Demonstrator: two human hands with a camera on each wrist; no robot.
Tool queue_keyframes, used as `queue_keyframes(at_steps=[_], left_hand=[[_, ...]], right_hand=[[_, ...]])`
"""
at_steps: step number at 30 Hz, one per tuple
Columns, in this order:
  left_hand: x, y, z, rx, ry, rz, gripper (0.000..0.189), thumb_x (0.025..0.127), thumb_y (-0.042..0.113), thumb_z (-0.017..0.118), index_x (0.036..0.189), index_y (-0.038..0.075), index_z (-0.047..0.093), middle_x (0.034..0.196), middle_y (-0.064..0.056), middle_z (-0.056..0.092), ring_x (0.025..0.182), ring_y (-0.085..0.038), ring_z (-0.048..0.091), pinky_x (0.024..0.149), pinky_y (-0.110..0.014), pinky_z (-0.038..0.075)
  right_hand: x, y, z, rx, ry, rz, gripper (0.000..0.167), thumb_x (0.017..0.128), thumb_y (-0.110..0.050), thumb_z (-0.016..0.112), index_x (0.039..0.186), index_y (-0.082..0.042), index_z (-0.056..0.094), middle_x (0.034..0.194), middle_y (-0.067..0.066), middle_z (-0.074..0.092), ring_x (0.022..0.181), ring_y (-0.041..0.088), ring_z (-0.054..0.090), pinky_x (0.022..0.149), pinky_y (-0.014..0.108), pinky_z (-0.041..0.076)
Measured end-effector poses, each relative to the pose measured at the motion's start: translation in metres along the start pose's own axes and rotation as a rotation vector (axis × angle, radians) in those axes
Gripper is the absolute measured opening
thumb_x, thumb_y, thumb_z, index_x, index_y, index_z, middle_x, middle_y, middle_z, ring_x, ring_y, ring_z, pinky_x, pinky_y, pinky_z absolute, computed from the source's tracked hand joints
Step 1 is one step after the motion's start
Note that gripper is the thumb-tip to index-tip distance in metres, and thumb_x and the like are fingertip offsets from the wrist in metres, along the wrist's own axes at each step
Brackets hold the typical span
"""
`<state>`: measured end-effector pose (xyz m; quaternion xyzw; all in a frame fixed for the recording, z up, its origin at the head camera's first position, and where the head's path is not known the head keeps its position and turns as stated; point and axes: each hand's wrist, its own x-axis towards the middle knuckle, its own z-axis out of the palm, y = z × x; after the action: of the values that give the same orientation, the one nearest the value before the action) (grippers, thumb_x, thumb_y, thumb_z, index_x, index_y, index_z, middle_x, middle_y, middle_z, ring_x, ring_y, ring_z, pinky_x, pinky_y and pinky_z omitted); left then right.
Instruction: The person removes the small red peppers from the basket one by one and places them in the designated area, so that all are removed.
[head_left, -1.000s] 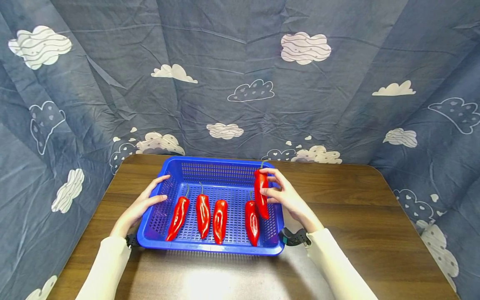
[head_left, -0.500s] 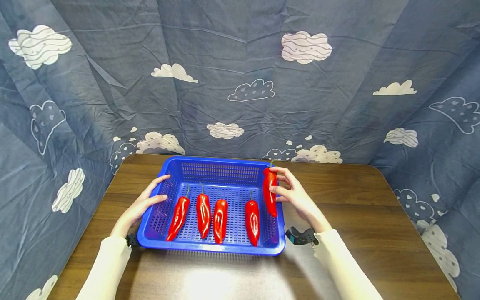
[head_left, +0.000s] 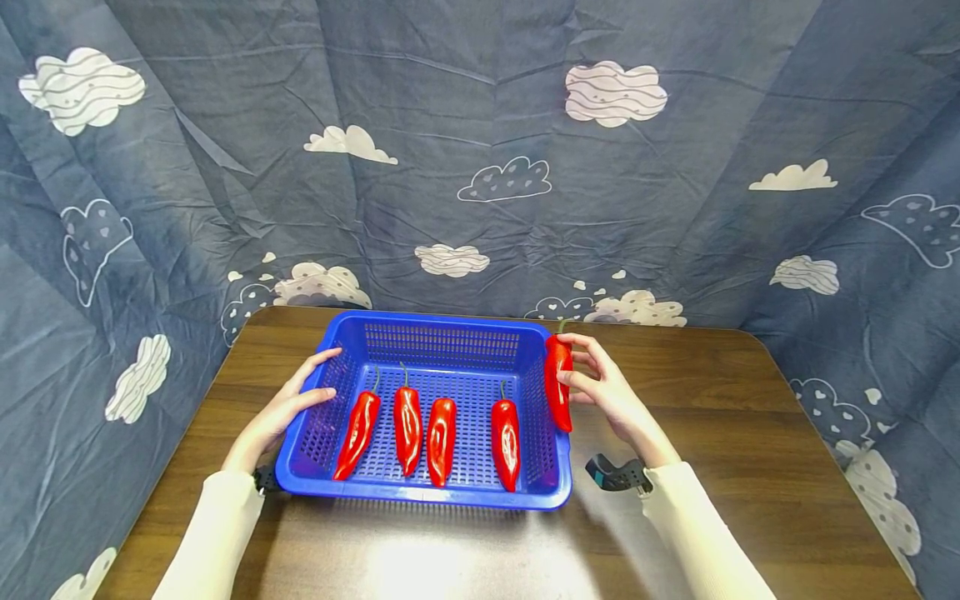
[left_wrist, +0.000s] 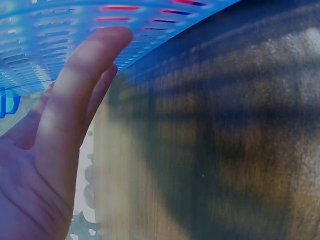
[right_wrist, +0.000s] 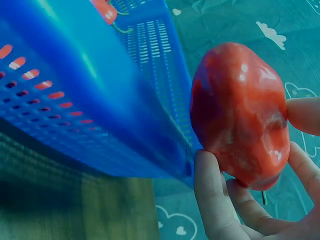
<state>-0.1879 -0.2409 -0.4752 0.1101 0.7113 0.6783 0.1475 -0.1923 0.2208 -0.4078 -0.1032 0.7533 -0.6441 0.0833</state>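
Observation:
My right hand point(head_left: 611, 387) pinches a long red pepper point(head_left: 559, 383) between thumb and fingertips, its green stem pointing away from me. That pepper overlaps the right rim of the blue plastic basket point(head_left: 431, 497) in the head view. In the right wrist view, the pepper point(right_wrist: 240, 115) hangs beside the outer basket wall point(right_wrist: 95, 90). My left hand point(head_left: 281, 412) rests at the basket's left side, thumb and fingers fairly straight, tips reaching over the rim. Several more red peppers lie in the basket, among them one at the left point(head_left: 357, 435) and one at the right point(head_left: 506, 444).
The basket stands on a brown wooden table point(head_left: 720, 433). Wood surface extends to its right and in front of it. A grey-blue cloth point(head_left: 480, 125) with cloud prints hangs behind the table and on both sides. Black bands with camera mounts point(head_left: 617, 475) sit on my wrists.
My right hand has moved right with its pepper, from above the basket's inside to over the right rim. The left hand and the peppers lying in the basket stay put.

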Motion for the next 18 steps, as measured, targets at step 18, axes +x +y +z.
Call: queue_keyframes(at_steps=[18], left_hand=[[0.000, 0.000, 0.000, -0.021, -0.004, -0.009, 0.061, 0.097, 0.012, 0.050, 0.151, 0.020, 0.022, 0.149, -0.023, 0.018, 0.119, -0.044, 0.040, 0.083, -0.044, 0.049]], right_hand=[[-0.007, 0.014, -0.018, -0.015, 0.059, 0.018, 0.052, 0.093, -0.006, 0.055, 0.141, -0.005, 0.034, 0.127, 0.028, 0.042, 0.098, 0.020, 0.057, 0.073, 0.041, 0.055]])
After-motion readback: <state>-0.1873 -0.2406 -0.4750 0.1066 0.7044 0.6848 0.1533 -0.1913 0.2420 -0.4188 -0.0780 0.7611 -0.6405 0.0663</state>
